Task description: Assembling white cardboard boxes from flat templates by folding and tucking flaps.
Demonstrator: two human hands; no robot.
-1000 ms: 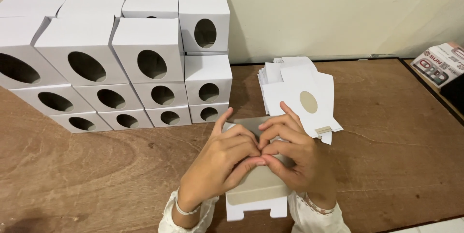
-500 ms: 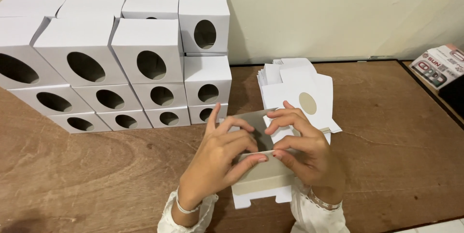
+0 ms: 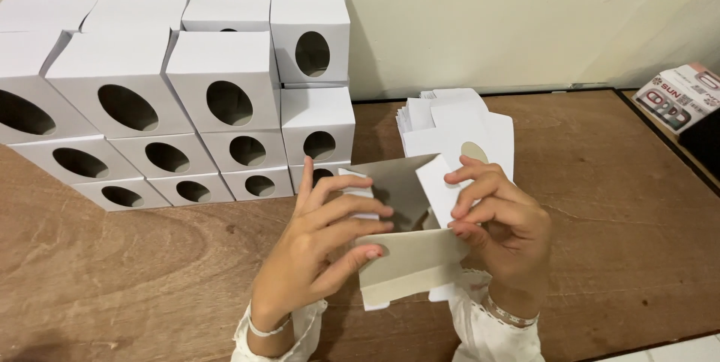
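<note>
Both hands are bare, with no gloves or rings showing. The left hand (image 3: 322, 246) has a thin pale bracelet at the wrist above a white sleeve cuff. The right hand (image 3: 499, 231) wears a beaded bracelet above a white, lace-trimmed cuff.

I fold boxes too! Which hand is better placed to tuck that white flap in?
Probably the right hand: its fingertips already pinch the white flap of the half-folded box, while the left hand steadies its side.
</note>
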